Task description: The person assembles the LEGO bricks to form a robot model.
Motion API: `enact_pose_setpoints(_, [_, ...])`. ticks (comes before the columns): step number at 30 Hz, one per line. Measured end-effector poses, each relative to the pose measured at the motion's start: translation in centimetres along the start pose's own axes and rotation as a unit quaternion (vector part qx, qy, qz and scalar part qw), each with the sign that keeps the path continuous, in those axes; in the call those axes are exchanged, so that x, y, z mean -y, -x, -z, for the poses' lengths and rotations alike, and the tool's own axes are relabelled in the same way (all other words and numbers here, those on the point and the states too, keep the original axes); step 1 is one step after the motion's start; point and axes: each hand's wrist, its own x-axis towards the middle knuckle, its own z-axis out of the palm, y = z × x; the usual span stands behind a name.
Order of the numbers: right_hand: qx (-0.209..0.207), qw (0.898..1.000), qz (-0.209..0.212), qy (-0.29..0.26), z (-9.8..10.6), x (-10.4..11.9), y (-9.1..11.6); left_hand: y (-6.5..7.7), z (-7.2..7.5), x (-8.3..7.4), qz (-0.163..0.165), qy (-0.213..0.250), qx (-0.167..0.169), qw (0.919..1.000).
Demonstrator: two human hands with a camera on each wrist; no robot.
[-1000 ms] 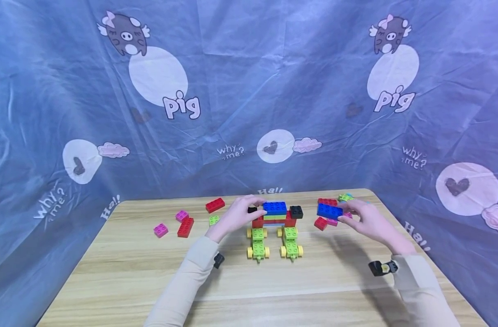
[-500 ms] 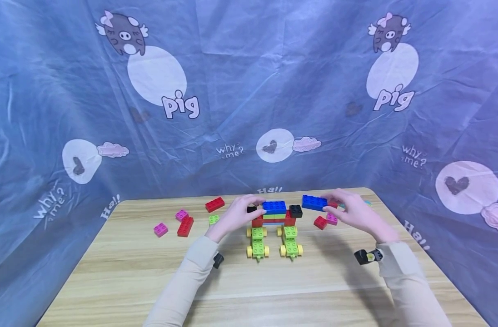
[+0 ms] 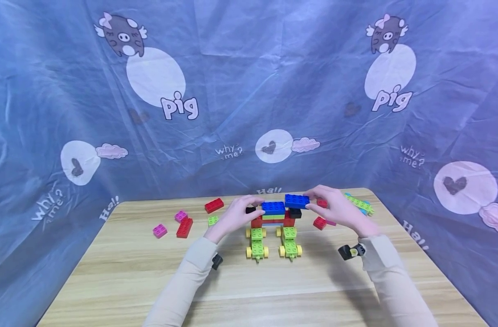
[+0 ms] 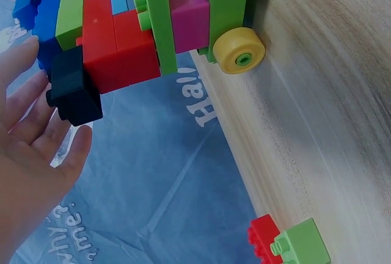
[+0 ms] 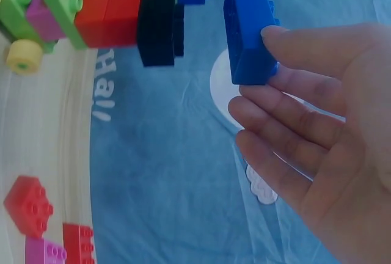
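Note:
My right hand (image 3: 332, 210) pinches a long blue toy brick (image 3: 297, 200) between thumb and fingers. That brick is in the air, just above and right of a built toy-brick structure (image 3: 273, 222). On top of the structure lies another blue brick (image 3: 273, 208), whose left end my left hand (image 3: 237, 217) grips with thumb and fingers. Black bricks stick out at both sides, the right one (image 5: 157, 30) plain in the right wrist view, the left one (image 4: 74, 87) beside my left fingers. Below are red bricks and two green wheeled bases with yellow wheels (image 4: 239, 50).
Loose red bricks (image 3: 214, 205) and pink bricks (image 3: 160, 230) lie on the wooden table (image 3: 122, 277) to the left. More red bricks (image 3: 320, 223) and a green wheeled base (image 3: 359, 204) lie right. A blue printed cloth (image 3: 232, 91) hangs behind.
My right hand has carried the blue brick leftward and slightly up, from the loose bricks to just above the structure's right side. My left hand has stayed at the structure.

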Motion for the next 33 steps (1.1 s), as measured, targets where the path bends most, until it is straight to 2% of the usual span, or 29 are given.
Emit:
enact_pose_setpoints(6, [0.003, 1.000, 0.016, -0.014, -0.8, 0.6, -0.8, 0.1, 0.1, 0.2, -0.005, 0.016, -0.003, 0.9999])
enact_pose_setpoints(12, [0.006, 0.999, 0.036, -0.031, -1.4, 0.9, -1.4, 0.2, 0.1, 0.3, -0.001, -0.010, -0.007, 0.9999])
enact_pose_setpoints(16, [0.005, 0.999, 0.032, -0.038, -1.8, 1.0, -1.6, 0.3, 0.2, 0.3, 0.004, -0.017, -0.008, 0.9998])
enact_pose_setpoints(33, [0.004, 0.997, 0.052, -0.050, -3.0, 1.5, -2.5, 0.3, 0.6, 0.1, 0.011, 0.005, -0.014, 0.9998])
